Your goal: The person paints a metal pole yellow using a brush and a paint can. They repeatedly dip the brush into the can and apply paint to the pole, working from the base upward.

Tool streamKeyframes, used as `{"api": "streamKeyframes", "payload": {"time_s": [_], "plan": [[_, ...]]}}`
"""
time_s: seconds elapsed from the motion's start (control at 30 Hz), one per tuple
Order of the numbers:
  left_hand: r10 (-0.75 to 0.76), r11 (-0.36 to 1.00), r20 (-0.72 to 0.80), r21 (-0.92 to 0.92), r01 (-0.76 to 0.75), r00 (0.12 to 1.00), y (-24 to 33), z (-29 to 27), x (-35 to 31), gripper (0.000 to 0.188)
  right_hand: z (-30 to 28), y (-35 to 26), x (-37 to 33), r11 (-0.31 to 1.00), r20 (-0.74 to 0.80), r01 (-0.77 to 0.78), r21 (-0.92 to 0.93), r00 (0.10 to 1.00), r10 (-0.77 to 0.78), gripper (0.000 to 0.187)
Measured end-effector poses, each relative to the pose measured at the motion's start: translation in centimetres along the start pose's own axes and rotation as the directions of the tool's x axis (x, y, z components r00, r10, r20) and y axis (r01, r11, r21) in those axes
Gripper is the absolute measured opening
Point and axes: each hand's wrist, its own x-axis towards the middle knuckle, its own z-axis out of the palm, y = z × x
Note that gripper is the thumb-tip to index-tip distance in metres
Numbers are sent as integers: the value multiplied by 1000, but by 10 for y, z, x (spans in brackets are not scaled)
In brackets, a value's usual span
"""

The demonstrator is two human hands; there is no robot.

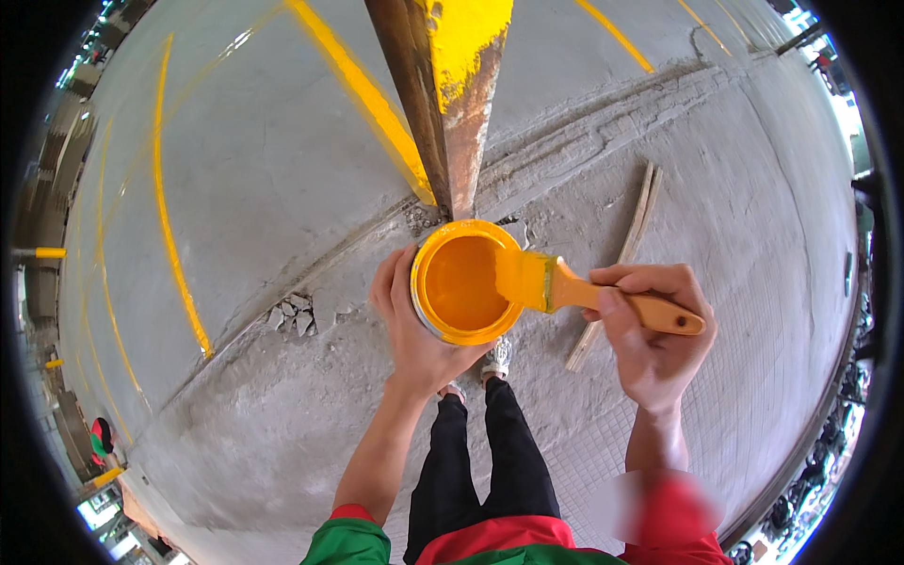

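My left hand [414,325] is closed around the side of a round paint can [424,306], which holds yellow-orange paint. In my right hand [650,320] a wide paintbrush [574,288] is gripped by its wooden handle. The brush's bristles are coated in yellow paint and lie over the can's right rim, with the tips above the paint. Just beyond the can stands a rusty steel post [468,151], its upper part covered in yellow paint and its lower part bare and brown.
Two thin wooden strips [626,254] lie on the concrete floor at right. Broken concrete pieces [295,314] sit along a rough seam at left. Yellow lines [363,89] mark the floor. At far left another person [101,439] is partly visible.
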Motion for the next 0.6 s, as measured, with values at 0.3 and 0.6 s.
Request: {"api": "streamKeyframes", "payload": {"time_s": [0.3,0.6], "plan": [[86,994,-174,-46,-95,981,-8,7,68,117,47,47,52,647,-378,288,705,926,0,17],[-5,1000,-115,-10,3,993,-27,-2,49,119,119,81,79,475,-438,309,824,879,187,14]]}}
